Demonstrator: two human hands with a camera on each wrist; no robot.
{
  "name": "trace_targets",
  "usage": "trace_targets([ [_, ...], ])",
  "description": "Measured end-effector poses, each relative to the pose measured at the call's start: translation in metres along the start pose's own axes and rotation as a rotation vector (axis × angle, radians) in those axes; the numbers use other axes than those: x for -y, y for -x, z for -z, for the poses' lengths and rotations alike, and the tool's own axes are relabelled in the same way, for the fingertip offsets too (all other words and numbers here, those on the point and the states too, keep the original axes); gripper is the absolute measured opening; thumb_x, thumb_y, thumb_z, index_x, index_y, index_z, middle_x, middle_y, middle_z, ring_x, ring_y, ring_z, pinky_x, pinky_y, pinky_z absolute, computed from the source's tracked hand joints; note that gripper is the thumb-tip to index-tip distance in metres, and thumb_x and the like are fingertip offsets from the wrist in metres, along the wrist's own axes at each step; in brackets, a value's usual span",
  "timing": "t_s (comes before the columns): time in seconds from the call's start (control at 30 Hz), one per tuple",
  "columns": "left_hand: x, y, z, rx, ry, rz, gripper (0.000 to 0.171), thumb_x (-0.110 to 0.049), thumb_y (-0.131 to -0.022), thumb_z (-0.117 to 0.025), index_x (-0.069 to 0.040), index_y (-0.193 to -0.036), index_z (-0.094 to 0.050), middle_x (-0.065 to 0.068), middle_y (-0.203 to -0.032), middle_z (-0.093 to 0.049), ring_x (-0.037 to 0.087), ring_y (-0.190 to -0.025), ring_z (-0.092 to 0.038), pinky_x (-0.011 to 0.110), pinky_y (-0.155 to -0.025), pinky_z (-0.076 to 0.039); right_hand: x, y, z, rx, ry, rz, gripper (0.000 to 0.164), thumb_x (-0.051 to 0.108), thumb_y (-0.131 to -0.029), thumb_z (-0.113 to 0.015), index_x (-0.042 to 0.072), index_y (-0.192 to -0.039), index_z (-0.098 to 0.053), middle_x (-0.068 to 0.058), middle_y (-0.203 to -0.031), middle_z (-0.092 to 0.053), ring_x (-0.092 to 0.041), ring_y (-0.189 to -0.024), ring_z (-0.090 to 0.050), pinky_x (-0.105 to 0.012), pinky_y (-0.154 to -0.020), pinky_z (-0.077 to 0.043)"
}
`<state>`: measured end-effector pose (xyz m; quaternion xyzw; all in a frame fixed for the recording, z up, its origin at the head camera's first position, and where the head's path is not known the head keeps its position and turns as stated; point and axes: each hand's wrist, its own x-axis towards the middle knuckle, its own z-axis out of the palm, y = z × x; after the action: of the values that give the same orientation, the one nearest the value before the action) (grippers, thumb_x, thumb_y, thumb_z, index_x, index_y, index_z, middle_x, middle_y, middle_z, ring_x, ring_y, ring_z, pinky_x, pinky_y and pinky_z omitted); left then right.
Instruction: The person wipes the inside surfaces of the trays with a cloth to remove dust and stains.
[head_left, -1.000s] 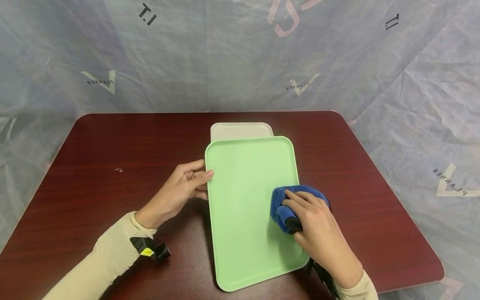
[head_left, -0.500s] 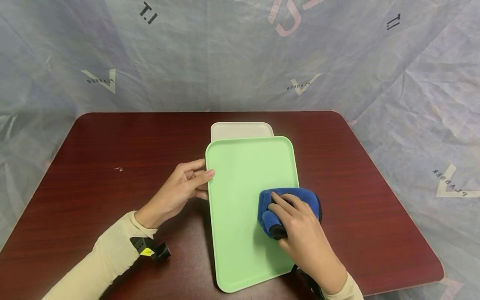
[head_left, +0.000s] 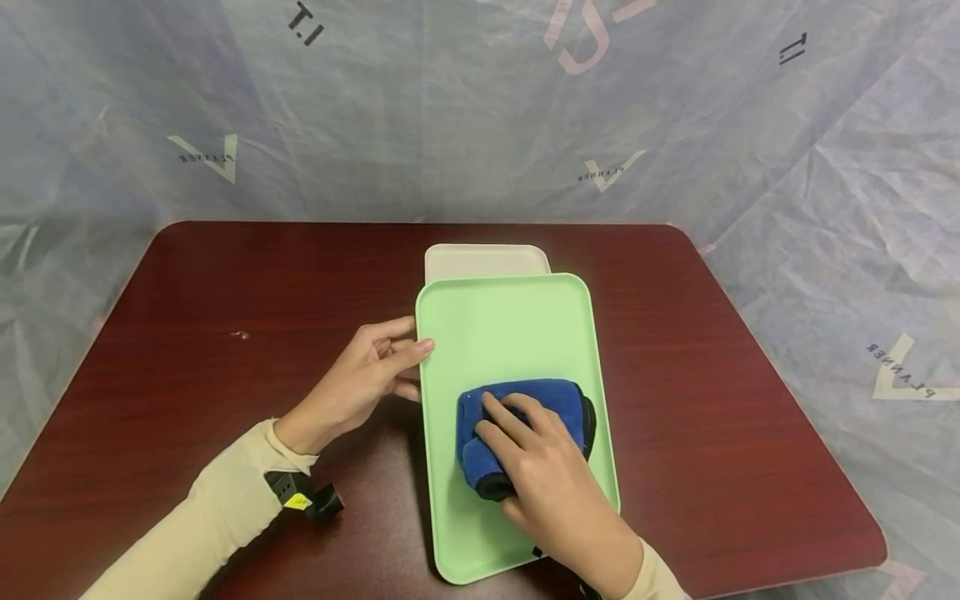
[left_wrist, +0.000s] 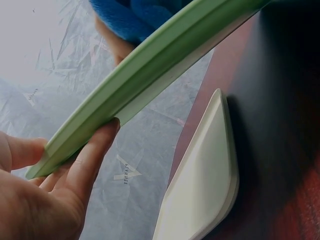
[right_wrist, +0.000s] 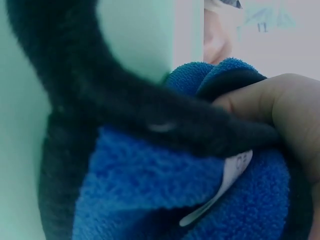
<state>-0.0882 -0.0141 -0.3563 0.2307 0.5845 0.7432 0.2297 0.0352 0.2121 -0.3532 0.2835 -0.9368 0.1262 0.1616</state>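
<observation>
A light green rectangular tray (head_left: 510, 325) is held up over the table, tilted in the left wrist view. My left hand (head_left: 360, 367) grips its left edge, the thumb on the rim and the fingers underneath. On the tray's face, around the middle and lower half, lies a folded blue towel (head_left: 555, 400) with black edging. My right hand (head_left: 551, 471) holds this towel against the tray, fingers bent into its folds. Up close in the right wrist view, the towel shows a small white label (right_wrist: 235, 175).
Behind the green tray, a smaller off-white tray (head_left: 487, 261) lies on the dark red table (head_left: 712, 417), partly covered by it in the head view. A tiny clear scrap (head_left: 240, 335) is at the table's left. Grey printed sheeting (head_left: 420, 108) hangs behind.
My right hand has slid the blue towel leftward across the tray, from its right edge to the middle. The left hand and the green tray have stayed nearly in place.
</observation>
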Motion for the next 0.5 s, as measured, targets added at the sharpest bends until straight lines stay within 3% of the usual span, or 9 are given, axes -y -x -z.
trace_targets([
  [0.5,-0.001,0.0,0.0,-0.02,-0.014,0.004,0.04,-0.014,-0.104,-0.054,0.0,-0.142,-0.05,0.026,-0.114,-0.068,0.037,-0.092,-0.072,0.05,-0.07,-0.06,0.019,-0.017,-0.007,-0.014,0.008,0.096,0.057,-0.008,-0.056,-0.064,0.007,-0.111,-0.067,-0.014,-0.133,-0.062,-0.031,-0.122,-0.051,-0.05,-0.099,-0.046],
])
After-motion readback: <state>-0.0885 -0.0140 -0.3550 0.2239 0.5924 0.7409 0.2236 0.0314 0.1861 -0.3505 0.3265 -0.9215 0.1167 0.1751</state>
